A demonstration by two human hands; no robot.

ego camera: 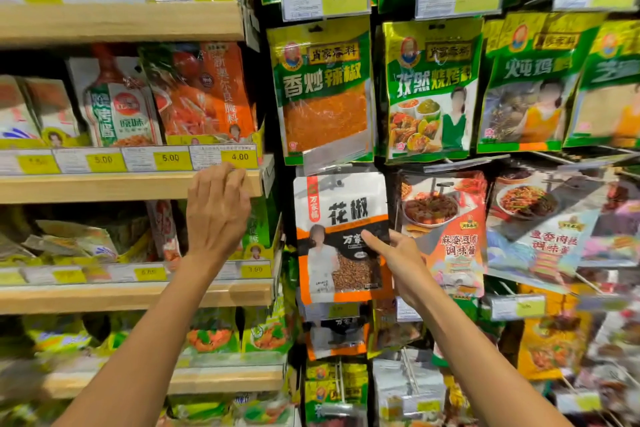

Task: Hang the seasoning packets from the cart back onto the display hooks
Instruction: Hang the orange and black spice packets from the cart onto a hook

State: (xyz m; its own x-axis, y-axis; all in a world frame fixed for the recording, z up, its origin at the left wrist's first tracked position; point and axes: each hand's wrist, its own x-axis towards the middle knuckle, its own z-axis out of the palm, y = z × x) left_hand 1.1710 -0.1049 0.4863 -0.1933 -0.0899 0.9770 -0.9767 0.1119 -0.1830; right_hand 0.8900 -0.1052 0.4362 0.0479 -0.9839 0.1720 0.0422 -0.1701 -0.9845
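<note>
A white, black and orange seasoning packet (341, 236) hangs at a display hook (335, 180) in the middle of the rack. My right hand (398, 260) pinches the packet's right edge, thumb on its front. My left hand (216, 215) is raised at the wooden shelf edge (131, 185) to the left, fingers bent over the edge below the 4.00 price tag, holding nothing. The cart is out of view.
Green packets (323, 90) hang in the row above, with price tags over them. Red sauce packets (443, 232) hang to the right, more packets below. Wooden shelves on the left hold standing pouches (204, 94) and yellow price labels.
</note>
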